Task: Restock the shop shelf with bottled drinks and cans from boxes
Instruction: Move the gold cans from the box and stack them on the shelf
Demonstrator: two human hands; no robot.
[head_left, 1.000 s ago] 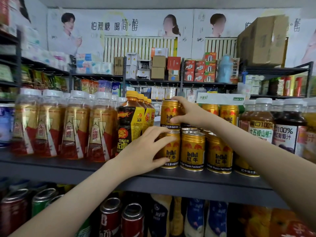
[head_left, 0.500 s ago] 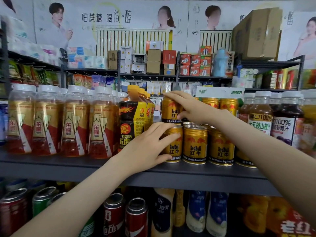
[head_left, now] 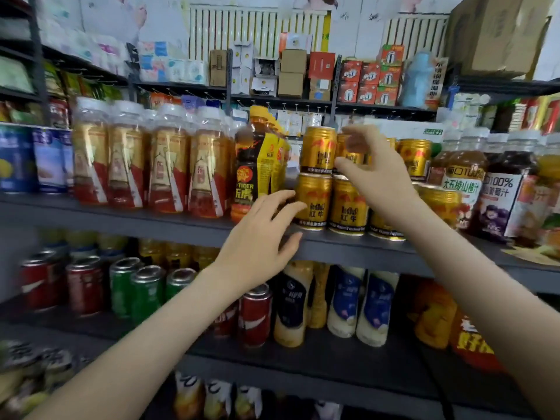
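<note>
Neither grip holds anything as I read it: my right hand (head_left: 374, 180) is spread, fingers loosely curled, just in front of the stacked gold cans, and my left hand (head_left: 260, 234) is spread too, fingertips reaching toward the lower front can (head_left: 313, 201) and perhaps brushing its side; blur keeps me from telling contact for sure.

What matters next is the upper can (head_left: 318, 148). It stands upright on the lower one, long axis vertical, just left of my right thumb and above my left fingers. My right hand is the nearer, so I judge any nudge to square the stack belongs to it, with the left steadying the base.

These cans are smooth, glossy metal cylinders, slippery and easily toppled when stacked two high. Beside them on the left stands a dark plastic bottle with a yellow cap (head_left: 257, 165), then film-wrapped bottles with white caps. All sit on the grey metal shelf (head_left: 151, 216).
</note>
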